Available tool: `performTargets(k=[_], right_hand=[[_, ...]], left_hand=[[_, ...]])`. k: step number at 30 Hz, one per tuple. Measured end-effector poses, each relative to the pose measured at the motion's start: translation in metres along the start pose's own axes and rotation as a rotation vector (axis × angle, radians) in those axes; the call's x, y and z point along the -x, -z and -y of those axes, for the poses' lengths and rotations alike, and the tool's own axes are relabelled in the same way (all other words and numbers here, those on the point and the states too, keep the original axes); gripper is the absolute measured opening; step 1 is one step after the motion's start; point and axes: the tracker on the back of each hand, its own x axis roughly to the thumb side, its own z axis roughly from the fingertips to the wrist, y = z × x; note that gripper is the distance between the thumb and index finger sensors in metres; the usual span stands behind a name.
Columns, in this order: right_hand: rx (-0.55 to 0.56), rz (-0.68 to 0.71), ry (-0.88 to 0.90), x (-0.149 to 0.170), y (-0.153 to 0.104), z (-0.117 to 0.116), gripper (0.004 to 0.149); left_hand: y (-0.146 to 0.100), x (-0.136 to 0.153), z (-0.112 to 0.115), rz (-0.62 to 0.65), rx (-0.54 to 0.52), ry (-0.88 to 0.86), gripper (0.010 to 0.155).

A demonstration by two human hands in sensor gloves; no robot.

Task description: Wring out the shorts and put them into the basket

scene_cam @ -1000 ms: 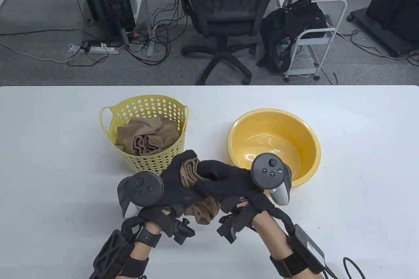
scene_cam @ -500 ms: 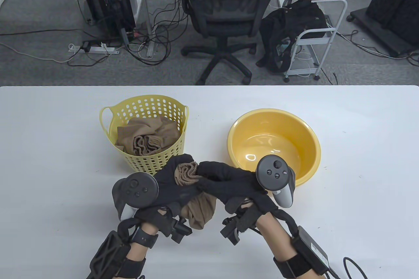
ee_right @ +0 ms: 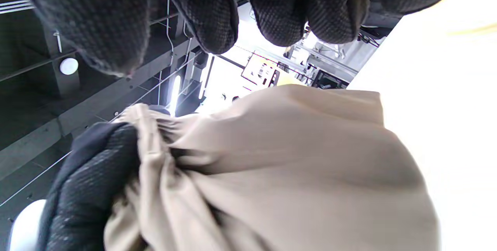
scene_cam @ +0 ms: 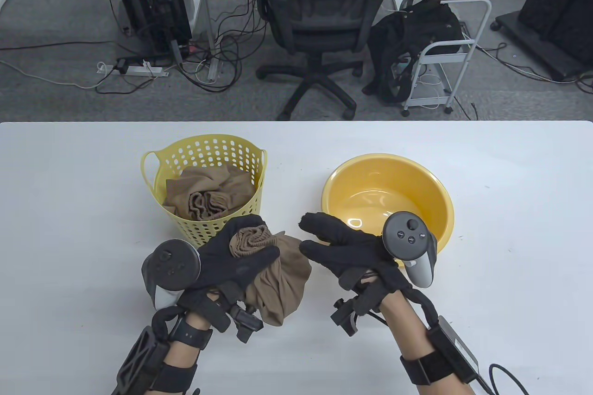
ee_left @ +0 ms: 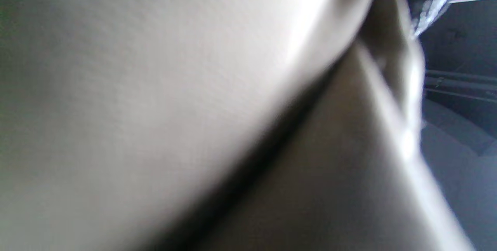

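The tan shorts (scene_cam: 278, 274) hang bunched in the left hand (scene_cam: 231, 260), just near of the yellow basket (scene_cam: 153, 168) and above the table (scene_cam: 69, 228); the fingers curl round the gathered waistband, which pokes out at the top of the fist. The right hand (scene_cam: 343, 251) is apart from the cloth, fingers relaxed and holding nothing, close in front of the yellow basin (scene_cam: 435, 191). The fabric looks soft, limp and light, likely damp, so it should sag and trail; a full-fist hold on the bunched top seems safest. The basket, at the far left, already holds similar tan cloth (scene_cam: 208, 196).
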Motion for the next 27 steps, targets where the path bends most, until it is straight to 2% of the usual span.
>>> performTargets(k=[7, 15, 24, 27], right_hand=[[-0.055, -0.059, 0.082, 0.013, 0.004, 0.004, 0.081], [-0.126, -0.115, 0.246, 0.026, 0.008, -0.002, 0.090], [-0.288, -0.158, 0.409, 0.036, 0.011, -0.025, 0.099], [-0.391, -0.158, 0.478, 0.041, 0.009, -0.037, 0.104]], left_hand=[[0.004, -0.001, -0.010, 0.059, -0.001, -0.156, 0.064], [0.012, -0.002, -0.015, 0.159, 0.067, -0.374, 0.064], [0.018, -0.010, -0.005, 0.276, 0.143, -0.475, 0.064], [0.020, -0.010, 0.000, 0.299, 0.163, -0.504, 0.064]])
